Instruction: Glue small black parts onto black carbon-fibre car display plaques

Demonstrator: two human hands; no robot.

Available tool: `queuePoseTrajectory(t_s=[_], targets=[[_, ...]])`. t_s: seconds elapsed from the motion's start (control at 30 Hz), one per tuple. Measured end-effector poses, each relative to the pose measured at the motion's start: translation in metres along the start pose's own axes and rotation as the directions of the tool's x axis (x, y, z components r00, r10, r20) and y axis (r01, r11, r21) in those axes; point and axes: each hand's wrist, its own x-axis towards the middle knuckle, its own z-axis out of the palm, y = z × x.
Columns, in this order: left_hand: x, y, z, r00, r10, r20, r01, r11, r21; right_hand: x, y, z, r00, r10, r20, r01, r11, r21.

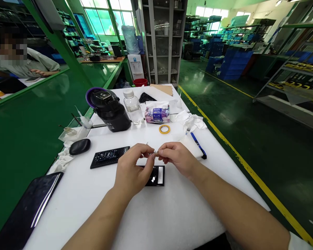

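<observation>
My left hand [131, 170] and my right hand [176, 158] meet above the white table [172, 215], fingertips pinched together on a tiny thin metal part [154, 152] held between them. Just under the hands lies a small black tray [156, 175] with white pieces in it. A second black tray [109, 157] lies to the left of my left hand.
A black jug with a purple lid [108, 109], a clear bottle [132, 107], a wipes packet [157, 113], a yellow tape ring [164, 129], crumpled tissue [191, 121], a blue pen [198, 145], a black oval case [79, 146] and a dark glossy panel [28, 208] lie around. Another person sits at the far left.
</observation>
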Motion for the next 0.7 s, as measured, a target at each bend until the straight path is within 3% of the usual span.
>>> queuePoseTrajectory(t_s=[0.47,0.7], targets=[[0.0008,0.0027,0.0003,0.999,-0.039,0.013,0.04,0.998,-0.039,0.0023,0.0059,-0.0056,0.993,0.006,0.121,-0.02,0.993,0.118],[-0.0005,-0.0001,0.0004,0.999,-0.005,-0.045,0.003,0.999,-0.038,0.0019,0.0047,-0.0055,0.992,0.009,0.129,-0.025,0.993,0.118]])
